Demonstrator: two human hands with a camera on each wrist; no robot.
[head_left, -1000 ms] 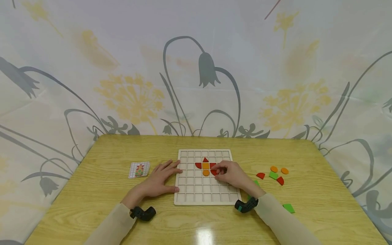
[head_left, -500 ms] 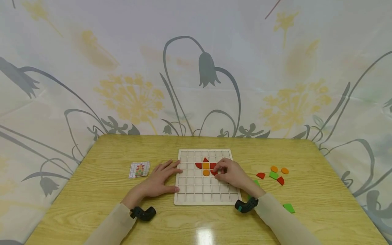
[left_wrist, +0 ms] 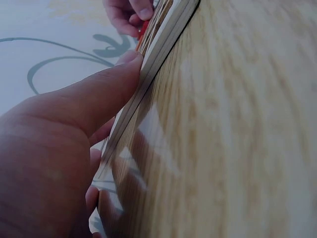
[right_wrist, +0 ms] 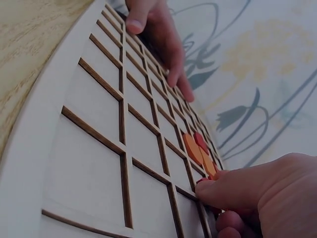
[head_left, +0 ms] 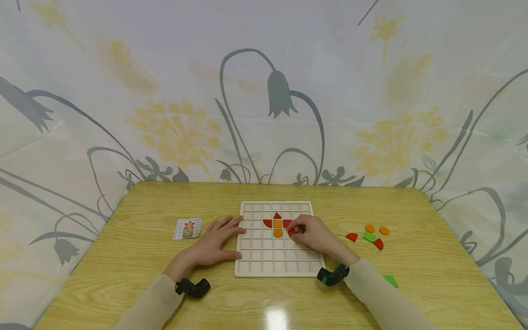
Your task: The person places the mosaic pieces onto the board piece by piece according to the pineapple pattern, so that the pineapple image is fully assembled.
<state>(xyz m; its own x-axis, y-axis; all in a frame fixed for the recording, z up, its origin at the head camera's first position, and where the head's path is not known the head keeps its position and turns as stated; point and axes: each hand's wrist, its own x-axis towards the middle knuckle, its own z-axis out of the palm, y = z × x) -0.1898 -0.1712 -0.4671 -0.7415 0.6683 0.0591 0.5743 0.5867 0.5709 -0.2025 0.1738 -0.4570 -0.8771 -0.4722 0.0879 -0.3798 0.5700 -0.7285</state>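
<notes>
A white gridded board (head_left: 256,255) lies on the table. My left hand (head_left: 212,242) rests at its left edge with fingers spread; in the left wrist view the thumb (left_wrist: 106,84) touches the board's side. Between thumb and fingers, my right hand (head_left: 315,233) pinches a red tile (head_left: 291,233) over the grid, mostly covered by the fingertips. Beside it sit an orange square tile (head_left: 277,223) and an orange round tile (head_left: 278,233). A red triangle (head_left: 277,215) tops the square, with a red quarter-circle (head_left: 268,223) to its left and another red tile (head_left: 286,223) to its right.
Left of the board lies a pattern card (head_left: 188,229). On the right are loose orange round tiles (head_left: 370,228), red quarter-circles (head_left: 352,237) and a green tile (head_left: 369,236). Another green tile (head_left: 390,281) shows beside the right sleeve. A patterned curtain (head_left: 264,114) hangs behind the table.
The right hand has shifted the pinched red tile slightly to the right, away from the orange round tile. The left hand stays in place.
</notes>
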